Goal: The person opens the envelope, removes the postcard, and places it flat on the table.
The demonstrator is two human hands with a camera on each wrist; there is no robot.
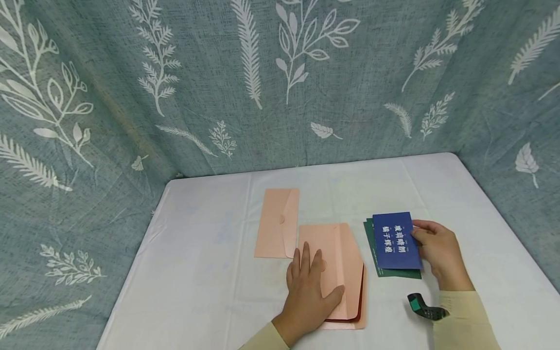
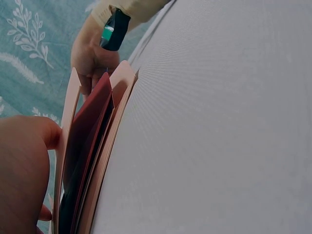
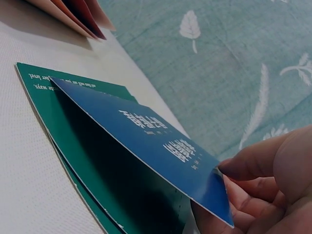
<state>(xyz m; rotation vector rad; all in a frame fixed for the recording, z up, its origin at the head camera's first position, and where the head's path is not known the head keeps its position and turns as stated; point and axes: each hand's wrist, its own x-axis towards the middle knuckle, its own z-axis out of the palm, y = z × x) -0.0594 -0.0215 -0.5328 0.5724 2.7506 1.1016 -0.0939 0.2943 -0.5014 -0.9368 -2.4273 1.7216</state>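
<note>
My right hand pinches the right edge of a blue card with white Chinese characters. In the right wrist view that edge is lifted, while the blue card slants down over a green card with white print. My left hand lies with fingers spread on a stack of pink envelopes, its thumb out to the right. From the left wrist view, dark red and dark sheets show between the pink layers, beside the left hand.
Another pink envelope with its flap closed lies behind and left of the stack. All this is on a white-covered table. A teal leaf-patterned curtain hangs behind and at both sides. A black wrist device sits at the right sleeve.
</note>
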